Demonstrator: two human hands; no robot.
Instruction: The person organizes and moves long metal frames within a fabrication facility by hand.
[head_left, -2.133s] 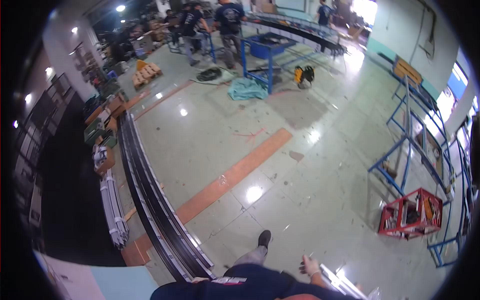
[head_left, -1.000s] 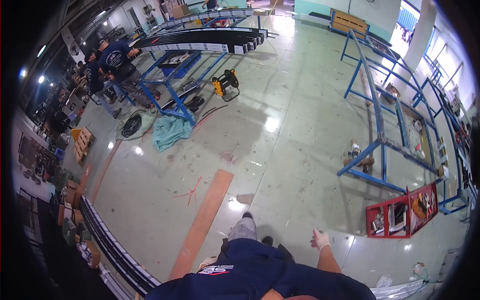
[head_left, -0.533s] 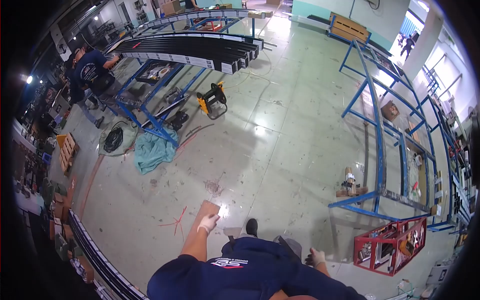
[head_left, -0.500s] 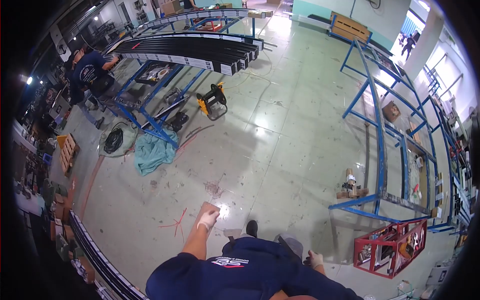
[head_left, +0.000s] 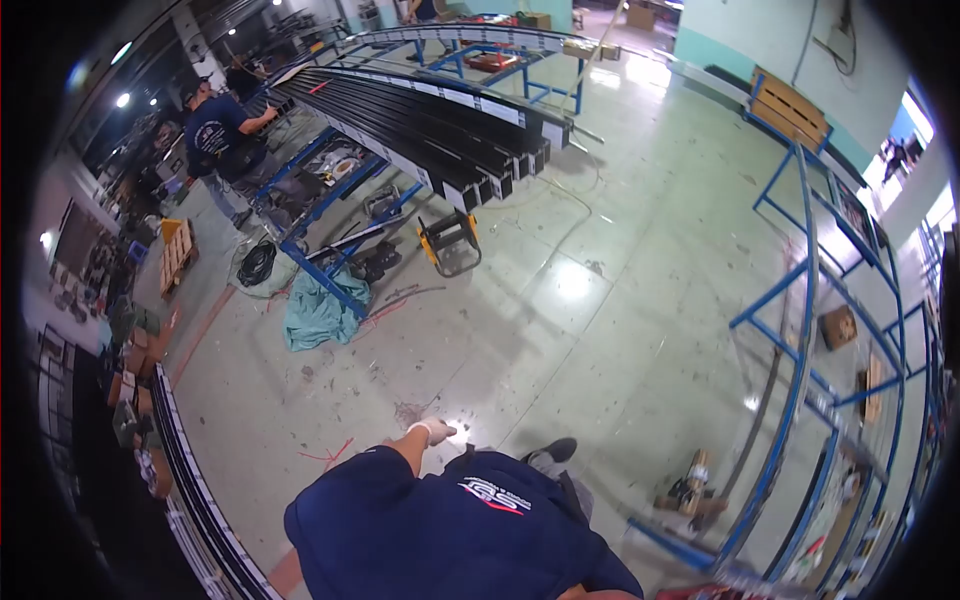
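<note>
One teal cloth [head_left: 322, 312] lies on the floor [head_left: 540, 370] against one blue bench [head_left: 318, 273] carrying one stack of black profiles [head_left: 410, 125]; one gloved left hand [head_left: 437, 431], finger closure indeterminable; one yellow-and-black reel [head_left: 452, 243] beyond it; right hand out of view, fingers cannot be told

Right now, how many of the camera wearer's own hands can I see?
1. The left hand reaches out beyond the navy shirt, seen against the pale floor. The right hand is out of view, perhaps hidden by the body.
</note>
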